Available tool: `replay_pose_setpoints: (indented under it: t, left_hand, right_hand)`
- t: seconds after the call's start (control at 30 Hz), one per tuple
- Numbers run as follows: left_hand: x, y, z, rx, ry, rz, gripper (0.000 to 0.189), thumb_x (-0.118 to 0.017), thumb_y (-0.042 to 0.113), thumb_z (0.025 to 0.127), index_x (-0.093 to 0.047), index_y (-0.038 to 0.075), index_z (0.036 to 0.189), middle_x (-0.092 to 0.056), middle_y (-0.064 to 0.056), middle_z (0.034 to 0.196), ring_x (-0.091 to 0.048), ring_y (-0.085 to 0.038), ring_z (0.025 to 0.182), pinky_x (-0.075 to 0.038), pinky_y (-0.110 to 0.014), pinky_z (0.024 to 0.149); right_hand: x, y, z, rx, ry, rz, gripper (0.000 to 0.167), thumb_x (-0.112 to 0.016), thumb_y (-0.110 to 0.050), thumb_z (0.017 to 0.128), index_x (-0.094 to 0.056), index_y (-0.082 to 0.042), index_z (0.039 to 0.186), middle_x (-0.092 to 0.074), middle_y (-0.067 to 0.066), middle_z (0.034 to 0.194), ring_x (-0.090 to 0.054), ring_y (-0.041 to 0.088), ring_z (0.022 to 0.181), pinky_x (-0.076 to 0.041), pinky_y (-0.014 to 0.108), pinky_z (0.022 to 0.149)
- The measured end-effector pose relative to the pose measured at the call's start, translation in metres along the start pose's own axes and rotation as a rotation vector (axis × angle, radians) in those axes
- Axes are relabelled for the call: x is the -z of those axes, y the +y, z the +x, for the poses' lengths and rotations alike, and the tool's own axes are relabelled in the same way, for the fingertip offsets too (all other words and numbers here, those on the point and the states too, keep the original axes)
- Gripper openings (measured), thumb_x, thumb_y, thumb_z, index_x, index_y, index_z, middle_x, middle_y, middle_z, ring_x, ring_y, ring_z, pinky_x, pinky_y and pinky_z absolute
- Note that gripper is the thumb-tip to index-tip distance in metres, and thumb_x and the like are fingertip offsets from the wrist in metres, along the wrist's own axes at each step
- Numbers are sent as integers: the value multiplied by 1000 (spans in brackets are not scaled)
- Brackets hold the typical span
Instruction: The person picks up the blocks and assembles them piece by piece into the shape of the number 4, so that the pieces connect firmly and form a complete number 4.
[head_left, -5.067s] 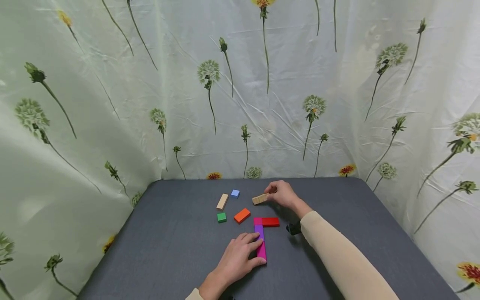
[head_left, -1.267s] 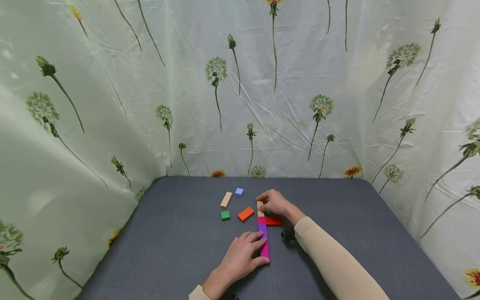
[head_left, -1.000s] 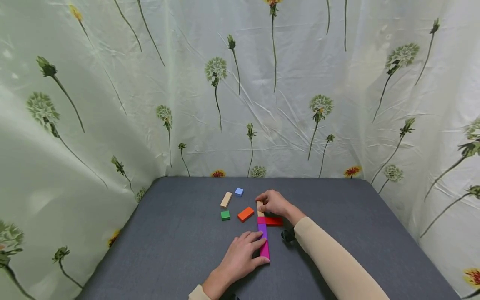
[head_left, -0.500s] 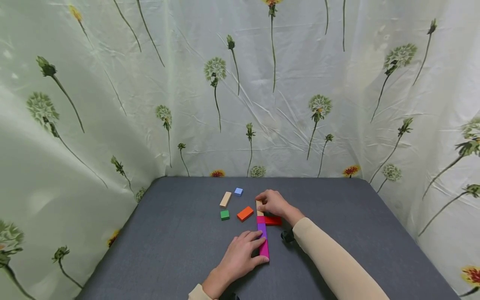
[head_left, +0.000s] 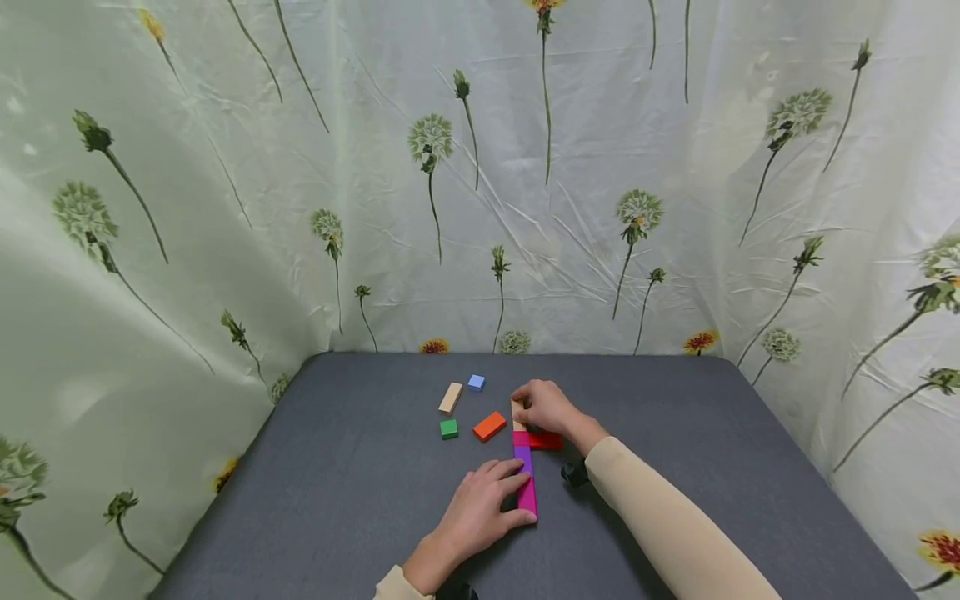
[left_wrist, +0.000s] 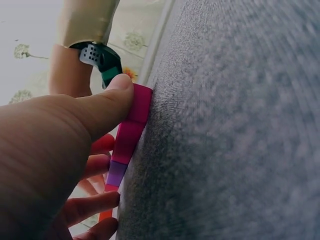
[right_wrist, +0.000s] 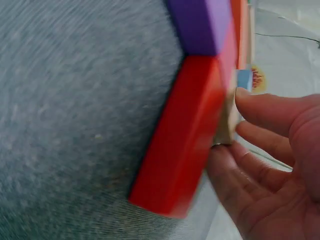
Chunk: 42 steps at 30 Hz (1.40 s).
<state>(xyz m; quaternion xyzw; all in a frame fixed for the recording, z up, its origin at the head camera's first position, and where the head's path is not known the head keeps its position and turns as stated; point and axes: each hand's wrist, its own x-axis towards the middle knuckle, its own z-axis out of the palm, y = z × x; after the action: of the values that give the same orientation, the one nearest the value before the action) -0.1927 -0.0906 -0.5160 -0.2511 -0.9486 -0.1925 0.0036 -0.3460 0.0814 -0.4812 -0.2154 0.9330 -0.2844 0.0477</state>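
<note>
A row of wooden blocks lies on the dark table: a magenta block (head_left: 527,501) nearest, a purple block (head_left: 522,453), then a small pink block (head_left: 521,437). My left hand (head_left: 477,510) holds the near part of the row, thumb at the magenta block's near end and fingers along the purple. My right hand (head_left: 553,410) pinches a plain wood block (head_left: 520,423), which stands in line at the row's far end. A red block (right_wrist: 180,135) sticks out rightward beside the pink one. Fingers hide part of the wood block.
Left of the row lie an orange block (head_left: 490,426), a green block (head_left: 448,429), another plain wood block (head_left: 450,399) and a small blue block (head_left: 476,382). A floral curtain (head_left: 480,208) hangs behind the table (head_left: 330,467).
About five seconds ago the right hand held the plain wood block apart, slanting, beyond the row. Now that block lines up with the row's far end. Over the last second both hands stay nearly still.
</note>
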Motion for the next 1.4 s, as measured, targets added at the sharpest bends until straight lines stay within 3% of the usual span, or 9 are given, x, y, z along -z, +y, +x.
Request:
replay_pose_setpoints:
  t: [0.3,0.7,1.07,1.4]
  left_hand:
    - [0,-1,3,24,20,-51,65,-74,61,82,-64,31,138,-52,5,148,-50,-25,132,-44,-59,98]
    - [4,-2,7,31,60,-117,62,-73,61,83,-65,30,137,-51,-1,148,-49,-27,133,-43,-61,99]
    - [-1,-5,0,57,76,-163,57,-73,55,87,-65,30,137,-54,-1,144,-52,-24,128,-45,-57,98]
    - [-1,-2,-3,93,95,-228,56,-73,52,88,-64,27,138,-56,1,141,-54,-23,126,-47,-55,97]
  right_hand:
    - [17,-11,-14,-15,29,38,35,-67,-20,98,-68,-9,131,-64,8,123,-62,25,107,-53,45,89]
    - [24,-18,-59,42,125,-96,39,-70,-22,96,-66,-9,132,-61,10,126,-57,30,116,-47,51,97]
    - [1,-17,-97,91,115,-265,40,-74,-25,93,-68,-8,129,-61,8,122,-56,26,109,-52,47,89]
    - [-9,-19,-108,81,126,-378,40,-76,-28,91,-69,-9,126,-60,8,116,-56,26,105,-55,46,84]
